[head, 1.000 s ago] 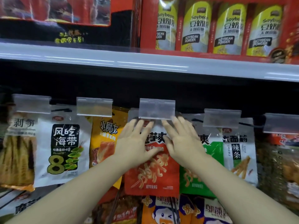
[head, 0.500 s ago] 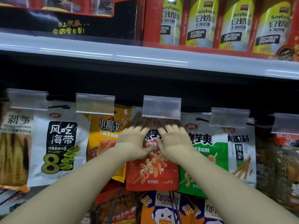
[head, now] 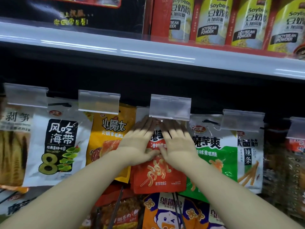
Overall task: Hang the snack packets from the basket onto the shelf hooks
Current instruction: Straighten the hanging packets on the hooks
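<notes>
Along the shelf [head: 148, 53], a row of hooks is seen below the soybean powder cartons [head: 231, 22], each hook fronted by a clear price tag holder. Snack packets are hung side by side here: a white seaweed packet [head: 59, 142], a yellow packet [head: 107, 138], a green-and-white packet [head: 219, 154] and, between the last two, the red packet [head: 158, 176] that is being handled. More packets are seen on a lower row. The basket is not in view.

The red packet is pressed against the stock behind it, under the middle tag holder [head: 170, 107]. The left hand [head: 140, 144] is laid flat on its upper left part and the right hand [head: 179, 146] on its upper right part, fingers straight and close together, thumbs nearly touching at the middle. Nothing is gripped; the packet is only pushed and steadied. The fingertips are reached up to the lower edge of the tag holder. Whether the hanging hole is already threaded on the hook cannot be told, as that spot is hidden by the holder and the fingers.

The step is judged to be the seating of the packet on its hook. It is done well if the top is slid evenly back along the hook, both sides pushed together, so that the packet is not skewed and the neighbours are not dragged. The tag holder should be left undisturbed.
</notes>
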A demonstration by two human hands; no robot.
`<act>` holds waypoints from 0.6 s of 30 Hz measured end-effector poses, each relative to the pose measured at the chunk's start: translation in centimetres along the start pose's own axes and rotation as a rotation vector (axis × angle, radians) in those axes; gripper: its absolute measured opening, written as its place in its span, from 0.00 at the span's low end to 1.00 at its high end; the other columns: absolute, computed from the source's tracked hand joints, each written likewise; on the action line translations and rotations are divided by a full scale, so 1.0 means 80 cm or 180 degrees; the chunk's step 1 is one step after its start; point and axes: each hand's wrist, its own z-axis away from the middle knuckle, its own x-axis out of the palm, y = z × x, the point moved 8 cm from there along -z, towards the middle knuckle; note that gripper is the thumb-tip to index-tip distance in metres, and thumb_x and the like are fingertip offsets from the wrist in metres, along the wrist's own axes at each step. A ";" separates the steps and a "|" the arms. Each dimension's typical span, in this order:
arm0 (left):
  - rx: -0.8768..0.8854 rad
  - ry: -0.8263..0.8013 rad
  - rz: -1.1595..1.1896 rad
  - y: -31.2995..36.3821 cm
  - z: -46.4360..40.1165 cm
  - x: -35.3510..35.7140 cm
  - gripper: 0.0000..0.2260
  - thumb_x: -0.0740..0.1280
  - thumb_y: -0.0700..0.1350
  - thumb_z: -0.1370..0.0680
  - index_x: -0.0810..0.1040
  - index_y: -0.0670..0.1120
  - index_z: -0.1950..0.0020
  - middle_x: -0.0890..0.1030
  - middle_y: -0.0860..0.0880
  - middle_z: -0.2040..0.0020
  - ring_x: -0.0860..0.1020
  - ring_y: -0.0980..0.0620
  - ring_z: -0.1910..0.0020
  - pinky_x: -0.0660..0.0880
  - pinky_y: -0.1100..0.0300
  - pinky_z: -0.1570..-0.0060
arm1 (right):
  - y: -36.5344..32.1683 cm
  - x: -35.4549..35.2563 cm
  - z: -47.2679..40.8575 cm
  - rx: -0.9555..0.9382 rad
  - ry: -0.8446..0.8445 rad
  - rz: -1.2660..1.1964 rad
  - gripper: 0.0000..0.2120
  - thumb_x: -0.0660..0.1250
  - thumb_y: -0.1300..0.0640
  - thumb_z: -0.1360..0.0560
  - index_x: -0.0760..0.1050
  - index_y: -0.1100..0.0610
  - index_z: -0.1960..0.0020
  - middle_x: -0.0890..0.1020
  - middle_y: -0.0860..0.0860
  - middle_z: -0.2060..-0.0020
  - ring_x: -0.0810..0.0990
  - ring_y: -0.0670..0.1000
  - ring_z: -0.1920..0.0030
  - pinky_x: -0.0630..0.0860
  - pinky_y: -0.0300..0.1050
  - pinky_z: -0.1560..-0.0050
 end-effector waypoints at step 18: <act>0.0021 0.0052 -0.0626 -0.041 0.022 0.013 0.45 0.55 0.70 0.27 0.29 0.51 0.27 0.33 0.52 0.24 0.34 0.52 0.25 0.35 0.53 0.27 | -0.019 0.019 0.033 -0.0187 0.0249 -0.0039 0.34 0.57 0.39 0.23 0.46 0.47 0.23 0.54 0.54 0.23 0.50 0.58 0.23 0.37 0.55 0.29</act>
